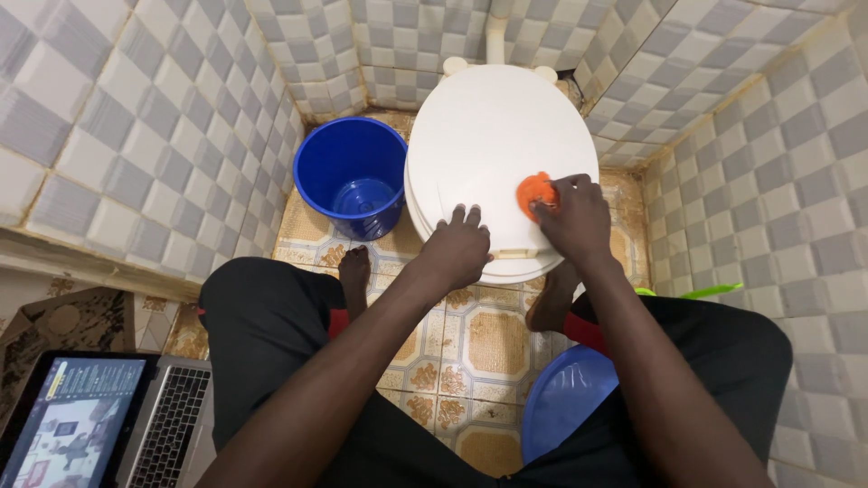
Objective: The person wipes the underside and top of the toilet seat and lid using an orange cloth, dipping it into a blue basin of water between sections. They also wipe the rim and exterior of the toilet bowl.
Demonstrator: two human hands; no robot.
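A white toilet with its lid (493, 136) closed stands in a tiled corner ahead of me. My right hand (571, 217) presses an orange cloth or sponge (533, 192) against the lid's front right part and grips it. My left hand (459, 246) rests flat on the lid's front edge, fingers spread, holding nothing. Both forearms reach forward over my knees in black trousers.
A blue bucket (353, 176) stands left of the toilet. A blue basin (565, 398) sits on the patterned floor tiles (470, 348) between my legs. An open laptop (99, 420) lies at the lower left. Grey checked wall tiles close in on both sides.
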